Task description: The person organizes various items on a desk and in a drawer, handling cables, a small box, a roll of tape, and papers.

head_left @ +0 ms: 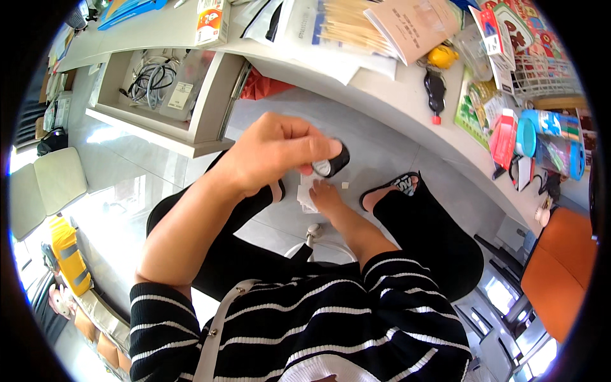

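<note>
The left hand [273, 149] pinches a short black cylinder [342, 159] between thumb and fingers. Farther down, the right hand [327, 196] touches white papers [306, 198] near the grey tiled floor [280, 223]; whether it grips them, I cannot tell.

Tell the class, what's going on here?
The person's left hand pinches a small black object with a pale round face. Their right hand is lower down, at some white paper-like pieces; whether it grips one is unclear. To the left, a drawer stands open with cables inside.
</note>
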`<action>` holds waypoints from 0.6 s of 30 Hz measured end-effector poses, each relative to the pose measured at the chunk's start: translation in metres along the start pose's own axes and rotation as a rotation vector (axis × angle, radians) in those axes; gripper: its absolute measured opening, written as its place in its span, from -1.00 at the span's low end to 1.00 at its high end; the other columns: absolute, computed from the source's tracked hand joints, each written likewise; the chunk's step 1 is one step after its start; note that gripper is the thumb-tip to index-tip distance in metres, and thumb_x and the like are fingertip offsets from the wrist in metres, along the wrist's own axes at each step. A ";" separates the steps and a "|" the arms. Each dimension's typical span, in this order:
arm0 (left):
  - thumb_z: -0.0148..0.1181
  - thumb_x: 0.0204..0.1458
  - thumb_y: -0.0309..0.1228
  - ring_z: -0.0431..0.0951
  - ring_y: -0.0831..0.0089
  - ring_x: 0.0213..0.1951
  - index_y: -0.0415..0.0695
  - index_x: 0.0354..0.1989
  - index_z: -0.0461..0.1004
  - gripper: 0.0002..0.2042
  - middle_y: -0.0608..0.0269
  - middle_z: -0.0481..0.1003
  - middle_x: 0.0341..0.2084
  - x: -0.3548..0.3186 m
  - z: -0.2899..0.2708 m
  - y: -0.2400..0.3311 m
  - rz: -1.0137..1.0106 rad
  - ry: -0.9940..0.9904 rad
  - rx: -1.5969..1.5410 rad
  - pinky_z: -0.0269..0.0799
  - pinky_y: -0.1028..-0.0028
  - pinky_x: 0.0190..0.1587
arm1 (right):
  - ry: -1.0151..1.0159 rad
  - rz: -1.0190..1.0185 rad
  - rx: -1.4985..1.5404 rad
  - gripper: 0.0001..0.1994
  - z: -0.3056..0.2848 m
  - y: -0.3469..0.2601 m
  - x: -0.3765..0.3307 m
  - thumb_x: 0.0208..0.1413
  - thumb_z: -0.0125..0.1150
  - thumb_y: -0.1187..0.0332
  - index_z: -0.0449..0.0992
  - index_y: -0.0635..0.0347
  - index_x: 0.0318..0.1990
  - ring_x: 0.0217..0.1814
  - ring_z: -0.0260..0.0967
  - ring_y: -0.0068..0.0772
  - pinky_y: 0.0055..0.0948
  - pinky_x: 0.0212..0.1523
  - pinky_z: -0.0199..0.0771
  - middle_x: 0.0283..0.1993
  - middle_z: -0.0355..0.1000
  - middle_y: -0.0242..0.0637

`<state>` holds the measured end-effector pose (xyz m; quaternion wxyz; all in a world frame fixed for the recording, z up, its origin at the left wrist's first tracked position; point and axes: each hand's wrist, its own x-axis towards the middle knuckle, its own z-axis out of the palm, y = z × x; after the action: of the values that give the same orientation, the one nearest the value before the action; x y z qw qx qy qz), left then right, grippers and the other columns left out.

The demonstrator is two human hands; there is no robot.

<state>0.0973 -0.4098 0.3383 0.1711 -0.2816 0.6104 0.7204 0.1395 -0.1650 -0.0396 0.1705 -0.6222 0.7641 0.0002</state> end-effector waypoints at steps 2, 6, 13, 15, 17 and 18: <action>0.24 -0.06 -0.37 0.54 0.40 -0.61 -0.37 -0.39 0.49 -0.75 0.19 0.49 -0.56 0.003 -0.005 -0.002 -0.028 -0.013 -0.036 0.45 0.55 -0.50 | 0.184 -0.100 -0.103 -0.74 0.020 0.003 0.002 0.02 -0.01 0.30 0.47 0.14 -0.16 0.11 0.20 -0.17 -0.07 0.00 0.29 -0.04 0.34 -0.24; 0.29 -0.05 -0.30 0.49 0.50 -0.58 -0.36 -0.43 0.49 -0.71 0.20 0.49 -0.56 0.012 -0.009 -0.010 -0.120 -0.012 -0.006 0.45 0.56 -0.53 | 0.269 -0.180 0.005 -0.75 0.038 0.017 0.015 -0.01 -0.02 0.30 0.47 0.10 -0.17 -0.01 0.23 -0.22 -0.08 -0.02 0.27 -0.16 0.35 -0.28; 0.33 -0.10 -0.12 0.44 0.52 -0.61 -0.36 -0.48 0.48 -0.56 0.25 0.42 -0.63 0.016 -0.006 -0.009 -0.098 -0.007 0.194 0.41 0.55 -0.67 | -0.305 -0.235 0.210 -0.82 -0.036 0.026 0.010 0.04 -0.06 0.34 0.44 0.06 -0.22 -0.14 0.41 -0.25 -0.23 -0.18 0.40 -0.26 0.44 -0.27; 0.33 -0.25 0.14 0.43 0.58 -0.60 -0.28 -0.52 0.54 -0.42 0.29 0.43 -0.70 0.016 -0.003 -0.005 -0.020 0.007 0.244 0.36 0.56 -0.51 | -0.455 -0.160 0.272 -0.81 -0.060 0.024 0.004 0.06 -0.07 0.34 0.43 0.07 -0.20 -0.16 0.44 -0.18 -0.18 -0.20 0.43 -0.23 0.46 -0.21; 0.35 -0.25 0.12 0.43 0.58 -0.59 -0.28 -0.52 0.53 -0.43 0.30 0.42 -0.70 0.012 0.002 0.006 0.044 -0.020 0.209 0.36 0.58 -0.50 | -0.396 -0.157 0.376 -0.82 -0.053 0.026 -0.001 0.06 -0.06 0.36 0.45 0.17 -0.24 -0.28 0.44 -0.05 -0.13 -0.23 0.41 -0.29 0.47 -0.12; 0.34 -0.21 0.09 0.42 0.58 -0.59 -0.28 -0.54 0.52 -0.46 0.31 0.41 -0.69 0.010 0.004 0.010 0.084 -0.014 0.259 0.36 0.59 -0.50 | -0.343 -0.167 0.404 -0.83 -0.059 0.025 0.000 0.06 -0.04 0.36 0.45 0.17 -0.27 -0.29 0.44 -0.03 -0.14 -0.24 0.42 -0.30 0.47 -0.10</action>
<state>0.0826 -0.4085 0.3404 0.1797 -0.2262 0.7085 0.6439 0.1005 -0.1723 0.0110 0.4174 -0.6274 0.6546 -0.0606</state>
